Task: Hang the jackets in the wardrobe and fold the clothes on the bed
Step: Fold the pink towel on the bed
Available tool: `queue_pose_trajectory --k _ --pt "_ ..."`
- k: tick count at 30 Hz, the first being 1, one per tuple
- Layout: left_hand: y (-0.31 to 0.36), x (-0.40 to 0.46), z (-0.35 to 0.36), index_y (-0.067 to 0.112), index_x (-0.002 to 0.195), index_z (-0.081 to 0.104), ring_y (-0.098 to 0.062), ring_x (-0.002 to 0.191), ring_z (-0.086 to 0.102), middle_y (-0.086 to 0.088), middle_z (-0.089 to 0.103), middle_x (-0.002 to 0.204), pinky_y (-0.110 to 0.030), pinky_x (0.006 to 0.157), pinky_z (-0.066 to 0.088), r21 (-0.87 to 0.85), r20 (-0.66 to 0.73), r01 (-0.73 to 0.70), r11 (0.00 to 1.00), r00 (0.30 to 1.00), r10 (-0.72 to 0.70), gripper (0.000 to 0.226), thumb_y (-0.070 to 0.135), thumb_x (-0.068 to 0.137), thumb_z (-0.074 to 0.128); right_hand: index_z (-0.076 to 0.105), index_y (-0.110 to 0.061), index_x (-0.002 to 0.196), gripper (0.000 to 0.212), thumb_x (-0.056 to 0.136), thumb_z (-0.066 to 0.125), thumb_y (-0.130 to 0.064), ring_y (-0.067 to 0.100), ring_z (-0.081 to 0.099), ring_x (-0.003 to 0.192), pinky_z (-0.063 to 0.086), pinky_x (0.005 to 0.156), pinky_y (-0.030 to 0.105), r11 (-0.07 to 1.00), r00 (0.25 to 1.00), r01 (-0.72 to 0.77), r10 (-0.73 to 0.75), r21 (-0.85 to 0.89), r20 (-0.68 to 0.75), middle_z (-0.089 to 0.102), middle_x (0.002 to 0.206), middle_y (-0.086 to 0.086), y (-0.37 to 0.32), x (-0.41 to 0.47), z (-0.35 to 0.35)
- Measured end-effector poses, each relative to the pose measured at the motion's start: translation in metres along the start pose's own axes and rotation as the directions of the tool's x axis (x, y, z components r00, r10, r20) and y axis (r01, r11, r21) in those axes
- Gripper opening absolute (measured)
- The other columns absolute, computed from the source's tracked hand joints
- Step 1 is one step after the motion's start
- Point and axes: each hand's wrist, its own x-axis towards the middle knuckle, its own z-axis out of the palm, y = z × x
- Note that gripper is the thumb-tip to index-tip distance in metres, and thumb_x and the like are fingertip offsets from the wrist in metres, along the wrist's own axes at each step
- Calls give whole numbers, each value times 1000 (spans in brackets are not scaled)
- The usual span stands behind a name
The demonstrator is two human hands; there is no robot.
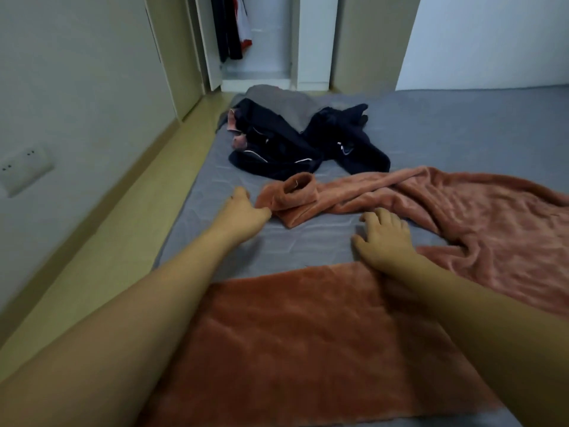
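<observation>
so we've got both arms stretched out over the grey bed (pixel 462 124). our left hand (pixel 243 212), centre-left of the frame, is at the cuffed end of the rust fleece garment (pixel 323 328), with the fingers curled in against the fabric edge just left of the cuff (pixel 300 188). it looks like a pinch on that edge, though the fingertips themselves are tucked out of sight. our right hand (pixel 383 238), a bit right of centre, lies flat with fingers spread and relaxed. it's pressing on the bare mattress, with the heel of the hand over the top edge of the fleece panel in the lower half of the frame. it isn't gripping anything.

the fleece thing takes up most of the lower and right side: one flat panel at the bottom, a rumpled part at right, and one long sleeve or leg running left across the middle to that rolled cuff.

counting stuff: two hands, one rust fleece piece, and one heap of dark navy clothes (pixel 295 146) above centre, which looks like two pieces, but we can't be sure. there's one grey garment (pixel 283 103) lying partly over the heap at its upper edge, and a bit of pink fabric (pixel 235 127) poking out at the heap's left.

top of the frame: the wardrobe (pixel 258 44) stands open, with a few dark items and something red and white hanging at its left side. one wall socket (pixel 23 169) sits at the far left.
</observation>
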Motion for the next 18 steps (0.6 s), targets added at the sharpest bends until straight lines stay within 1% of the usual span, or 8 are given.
queue_pose_trajectory --k 3,6,9,12,14,15,16,18 --pt "31 45 18 24 154 15 -37 139 32 -17 21 156 -47 112 35 -1 19 -14 1000 1000 14 107 55 70 74 35 -13 140 63 83 53 -37 38 23 138 10 115 51 983 983 -157 147 -97 -107 28 150 19 25 25 -1" --pt "40 79 47 18 139 46 -35 123 51 -17 49 139 -41 98 47 293 63 -46 955 998 29 72 43 76 69 29 -10 147 71 85 52 -35 36 19 142 3 116 52 946 947 -317 310 -76 -87 27 154 17 51 32 11" --pt "31 119 40 4 122 62 -34 106 63 -20 65 115 -39 84 49 -215 -185 80 973 975 -121 35 14 90 54 50 -5 132 51 86 54 -28 34 35 133 13 116 54 948 936 -315 304 -34 -177 49 138 16 66 28 38" --pt "2 151 -12 7 124 61 -27 97 62 -12 68 109 -45 88 50 -796 -34 236 557 902 -431 36 18 100 36 59 -9 110 33 80 60 -23 35 41 125 19 113 54 955 927 -296 285 -8 -243 54 128 16 72 37 46" --pt "-12 153 -22 9 130 51 -29 106 58 -17 63 125 -51 98 46 -539 -192 330 775 848 -494 39 24 96 40 58 -11 108 32 79 60 -23 35 38 129 17 113 53 965 938 -261 249 -20 -243 51 133 15 74 43 47" --pt "-18 153 -16 11 136 44 -34 117 53 -20 52 136 -52 102 42 -111 -409 394 912 819 -404 50 31 89 48 57 -11 109 32 79 60 -24 35 36 132 16 114 53 968 941 -248 235 -23 -242 49 135 15 74 45 47" --pt "-19 147 -5 16 137 40 -38 126 46 -19 43 143 -55 105 37 279 -507 329 902 848 -153 61 39 82 54 57 -10 109 33 79 61 -23 34 34 134 14 115 53 971 944 -237 224 -23 -241 48 138 14 74 45 48" --pt "-5 136 20 26 142 36 -36 141 27 -13 29 154 -62 112 18 619 -172 -17 785 973 156 70 53 80 54 56 -9 110 34 79 62 -21 33 33 137 12 116 52 976 945 -217 203 -26 -256 48 140 14 74 45 48"
